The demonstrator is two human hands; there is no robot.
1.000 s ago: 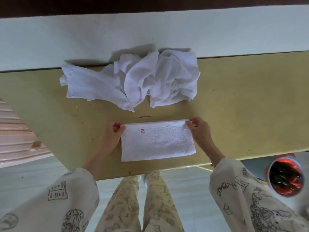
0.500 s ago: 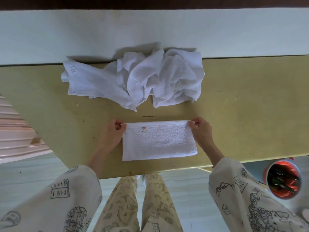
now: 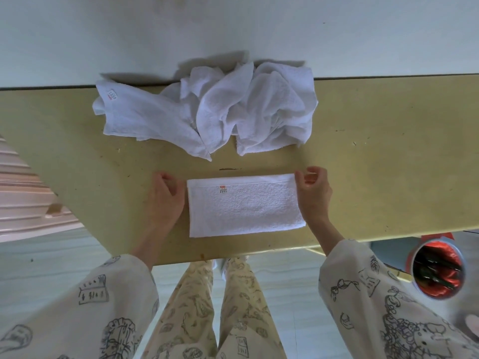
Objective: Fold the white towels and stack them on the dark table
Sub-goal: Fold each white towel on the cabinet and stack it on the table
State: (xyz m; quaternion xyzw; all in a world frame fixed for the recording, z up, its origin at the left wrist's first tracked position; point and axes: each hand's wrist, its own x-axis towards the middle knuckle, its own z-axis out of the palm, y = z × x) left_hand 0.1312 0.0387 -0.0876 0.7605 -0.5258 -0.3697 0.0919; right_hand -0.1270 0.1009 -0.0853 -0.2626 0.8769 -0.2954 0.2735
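A folded white towel (image 3: 245,207) with a small red label lies flat near the front edge of the yellow table (image 3: 388,164). My left hand (image 3: 166,200) rests just beside its left edge, fingers loosely curled and holding nothing. At the far right corner my right hand (image 3: 315,194) has its thumb against the towel, with the other fingers curled loosely off the cloth. A crumpled pile of white towels (image 3: 220,112) lies at the table's back edge.
A pale surface (image 3: 233,29) runs behind the yellow table. On the floor at the right stands a round bin (image 3: 438,270) with red and dark contents. Pale steps (image 3: 23,203) are at the left. My legs stand below the table's front edge.
Both hands pinched the towel's far corners before. Now the left hand has come off the cloth and the right hand's fingers have loosened. The towel lies still.
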